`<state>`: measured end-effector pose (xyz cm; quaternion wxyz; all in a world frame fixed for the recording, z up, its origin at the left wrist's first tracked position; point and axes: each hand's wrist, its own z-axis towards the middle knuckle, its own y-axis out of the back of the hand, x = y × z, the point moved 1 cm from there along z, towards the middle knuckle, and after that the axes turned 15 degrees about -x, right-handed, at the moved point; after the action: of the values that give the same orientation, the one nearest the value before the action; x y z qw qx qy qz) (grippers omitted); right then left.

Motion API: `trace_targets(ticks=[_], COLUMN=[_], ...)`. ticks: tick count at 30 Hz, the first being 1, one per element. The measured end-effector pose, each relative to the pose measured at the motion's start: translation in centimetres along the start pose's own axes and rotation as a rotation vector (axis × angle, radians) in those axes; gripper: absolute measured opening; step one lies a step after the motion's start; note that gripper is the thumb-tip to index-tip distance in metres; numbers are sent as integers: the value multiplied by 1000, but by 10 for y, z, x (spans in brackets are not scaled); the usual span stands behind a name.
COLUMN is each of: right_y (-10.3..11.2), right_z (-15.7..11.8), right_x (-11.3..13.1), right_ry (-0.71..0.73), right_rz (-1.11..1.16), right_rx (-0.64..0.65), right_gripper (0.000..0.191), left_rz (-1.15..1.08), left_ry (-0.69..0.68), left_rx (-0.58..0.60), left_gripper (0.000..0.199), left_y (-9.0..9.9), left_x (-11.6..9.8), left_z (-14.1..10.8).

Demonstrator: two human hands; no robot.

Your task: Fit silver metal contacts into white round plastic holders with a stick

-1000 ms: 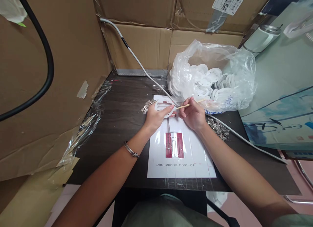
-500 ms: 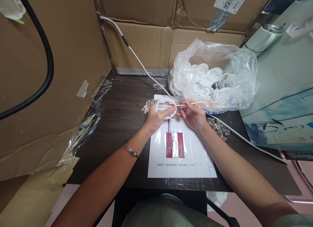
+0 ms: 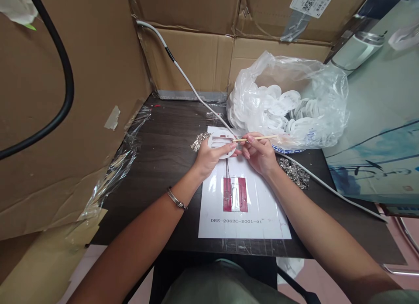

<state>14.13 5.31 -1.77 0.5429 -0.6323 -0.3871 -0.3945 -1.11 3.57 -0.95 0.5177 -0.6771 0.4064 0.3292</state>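
Note:
My left hand [image 3: 207,158] grips a round white plastic battery housing [image 3: 221,141] with long slots, thumb across its face. A thin wooden stick [image 3: 263,138] is pinched in my right hand [image 3: 261,155], its left tip against the right side of the housing near my left thumb. My right fingers come close to the fingers under the housing. Beneath both hands lies a printed sheet [image 3: 242,227] with a red and white picture. A small pile of metal contact pieces [image 3: 198,141] sits left of the housing, and another metal pile [image 3: 295,173] is beside my right forearm.
Behind my right hand stands a clear plastic bag [image 3: 332,116] full of white round parts [image 3: 290,101]. A grey cable [image 3: 193,82] crosses the dark table [image 3: 163,142]. Cardboard walls [image 3: 196,55] enclose the back and left. A flask [image 3: 358,51] is at the right rear.
The view has shifted very slightly. Both hands keep their holds, and the stick's tip stays at the right side of the housing.

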Motion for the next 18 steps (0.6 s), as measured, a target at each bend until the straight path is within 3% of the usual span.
trace_targets(ticks=[11,18], right_y=[-2,2], right_z=[-2,-2], right_x=[-3,-8], right_ry=[90,133], right_rz=[-80,-101], right_rx=[-43,-49], right_gripper=[27,27], left_rz=[26,20], left_ry=[72,74], left_rx=[-114,-115], left_gripper=[34,36], left_y=[-2,-1], left_x=[0,1], left_z=[2,3])
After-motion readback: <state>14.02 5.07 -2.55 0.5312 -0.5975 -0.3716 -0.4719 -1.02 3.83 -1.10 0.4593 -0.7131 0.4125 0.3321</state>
